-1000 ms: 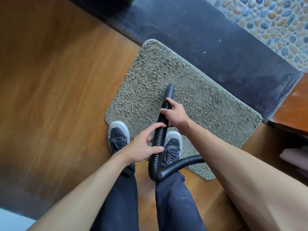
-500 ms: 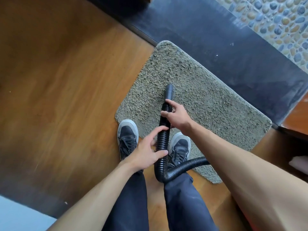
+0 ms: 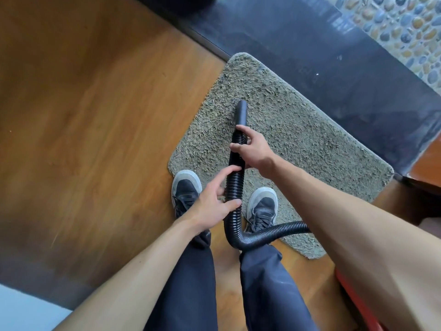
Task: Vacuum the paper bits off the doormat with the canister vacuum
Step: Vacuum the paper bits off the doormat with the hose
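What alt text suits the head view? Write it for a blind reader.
The right hand grips a black ribbed vacuum hose near its nozzle, aimed at a shaggy doormat; the left hand holds the hose lower down.

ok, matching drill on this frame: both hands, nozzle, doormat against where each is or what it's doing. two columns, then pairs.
1 right hand
2 left hand
3 nozzle
4 doormat

a tip down at the doormat's pile
b lies on the wood floor against the dark threshold
c grips the hose just behind the nozzle
d holds the hose lower, nearer the body

Pairs: 1-c, 2-d, 3-a, 4-b
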A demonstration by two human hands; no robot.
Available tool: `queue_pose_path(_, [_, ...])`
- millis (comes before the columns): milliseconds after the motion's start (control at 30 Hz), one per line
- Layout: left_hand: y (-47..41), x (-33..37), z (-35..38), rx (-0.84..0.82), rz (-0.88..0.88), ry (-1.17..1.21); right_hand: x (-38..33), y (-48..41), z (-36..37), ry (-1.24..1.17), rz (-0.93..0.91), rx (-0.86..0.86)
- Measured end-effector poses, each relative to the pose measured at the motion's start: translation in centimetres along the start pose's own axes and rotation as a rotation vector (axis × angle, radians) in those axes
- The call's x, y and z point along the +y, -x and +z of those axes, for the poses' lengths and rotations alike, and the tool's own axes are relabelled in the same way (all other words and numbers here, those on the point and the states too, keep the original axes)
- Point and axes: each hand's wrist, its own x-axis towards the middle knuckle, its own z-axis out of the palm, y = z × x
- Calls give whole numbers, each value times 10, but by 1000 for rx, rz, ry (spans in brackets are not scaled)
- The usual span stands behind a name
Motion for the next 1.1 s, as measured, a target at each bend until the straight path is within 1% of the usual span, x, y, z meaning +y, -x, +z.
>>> queue_pose_path(267, [-28,16,23,-152,-18,-141,25,12,-48,-227,126,168])
queue_pose_path(400, [-34,21,33,-227,-33,-223,37,19,-61,-289,174,215])
queue_pose_path(467, [-33,22,32,-228,-50,-221,39,20,-59,-311,181,218])
queue_pose_path(633, [-19,20,16,-214,-108,-101,37,22,-34,-336,187,215])
queue_pose_path(733, [-2,11,2,-183,-164,1,36,23,-5,-288,191,194])
queue_pose_path(867, [23,-10,-14,-140,-236,56,37,23,34,-130,174,153])
queue_pose_path(1000, [44,-27,-20,-55,-263,106,41,24,64,6,134,88])
queue_pose_path(1100, [50,-31,-17,-40,-256,98,45,26,66,56,75,74])
